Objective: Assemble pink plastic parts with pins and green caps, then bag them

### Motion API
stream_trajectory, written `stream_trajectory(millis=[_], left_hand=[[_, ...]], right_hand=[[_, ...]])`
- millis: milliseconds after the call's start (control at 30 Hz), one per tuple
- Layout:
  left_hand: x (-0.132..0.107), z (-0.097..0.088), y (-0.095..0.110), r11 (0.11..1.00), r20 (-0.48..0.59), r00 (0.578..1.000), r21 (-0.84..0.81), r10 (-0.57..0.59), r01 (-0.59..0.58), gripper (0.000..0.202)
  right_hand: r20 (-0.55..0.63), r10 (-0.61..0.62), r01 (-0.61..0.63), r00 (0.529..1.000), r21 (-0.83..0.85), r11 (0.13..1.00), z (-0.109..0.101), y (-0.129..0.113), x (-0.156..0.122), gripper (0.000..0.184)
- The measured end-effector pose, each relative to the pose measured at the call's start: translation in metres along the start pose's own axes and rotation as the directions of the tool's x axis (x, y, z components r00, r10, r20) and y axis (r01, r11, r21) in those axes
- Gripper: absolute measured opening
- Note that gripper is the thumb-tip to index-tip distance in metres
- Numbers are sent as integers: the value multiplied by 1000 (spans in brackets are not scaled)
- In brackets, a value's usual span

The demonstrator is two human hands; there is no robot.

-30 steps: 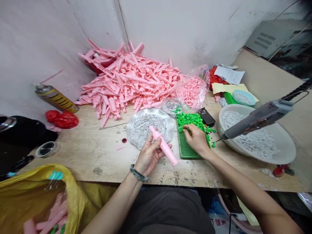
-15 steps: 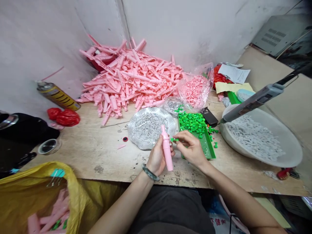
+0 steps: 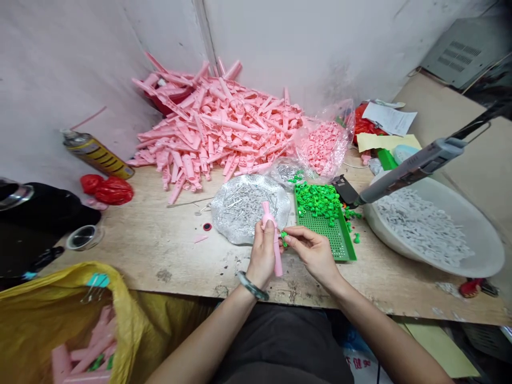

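Observation:
My left hand (image 3: 263, 253) is closed around a pink plastic tube-shaped part (image 3: 277, 261), its narrow end pointing away from me and its thumb on top. Between the thumb and fingers of my right hand (image 3: 314, 249) is a small green plastic piece (image 3: 284, 238), held against the right side of the pink part. Whether the green piece is seated in it, I cannot tell. Just beyond my left hand sits a silvery round dish (image 3: 224, 226) of small grey parts and metal pins. A green perforated tray (image 3: 340, 242) with many green pieces lies beside my right hand.
A large pile of pink parts (image 3: 224, 122) leans against the wall. At right stand a white bowl (image 3: 488, 240) of grey pieces and a hanging grey electric screwdriver (image 3: 416, 165). A spray can (image 3: 98, 154) is at left; a yellow sack (image 3: 132, 325) hangs below the table edge.
My left hand has turned the pink part, bringing its thumb on top. My right hand has brought the green piece down against the part's side.

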State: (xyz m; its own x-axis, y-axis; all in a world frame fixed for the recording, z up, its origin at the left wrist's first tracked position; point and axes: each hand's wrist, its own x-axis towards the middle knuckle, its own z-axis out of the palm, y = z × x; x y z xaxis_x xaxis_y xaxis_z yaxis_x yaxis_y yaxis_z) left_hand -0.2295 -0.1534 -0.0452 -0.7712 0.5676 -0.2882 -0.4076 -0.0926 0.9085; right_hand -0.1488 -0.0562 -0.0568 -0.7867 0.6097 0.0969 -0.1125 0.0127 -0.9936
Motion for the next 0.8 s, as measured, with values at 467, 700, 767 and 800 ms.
stream_trajectory(millis=[467,700,767,800], left_hand=[[-13,-3,-4,854,28,932,392,361,-342,28],[-4,-4,1,994,105,989,-34,-104,108,37],[-7,-4,5,948,166,951,-139,-262,286,40],[-9,-3,6,917,218,920,-165,-325,363,41]], right_hand=[[3,-18,18,1000,-18,1000,10,-3,-6,7],[-116,-694,457,711,-674,581,-48,-28,-12,46],[-308,-917,459,252,-796,394,-94,-47,-2,77],[-396,-885,485,245,-741,465,-117,-56,5,84]])
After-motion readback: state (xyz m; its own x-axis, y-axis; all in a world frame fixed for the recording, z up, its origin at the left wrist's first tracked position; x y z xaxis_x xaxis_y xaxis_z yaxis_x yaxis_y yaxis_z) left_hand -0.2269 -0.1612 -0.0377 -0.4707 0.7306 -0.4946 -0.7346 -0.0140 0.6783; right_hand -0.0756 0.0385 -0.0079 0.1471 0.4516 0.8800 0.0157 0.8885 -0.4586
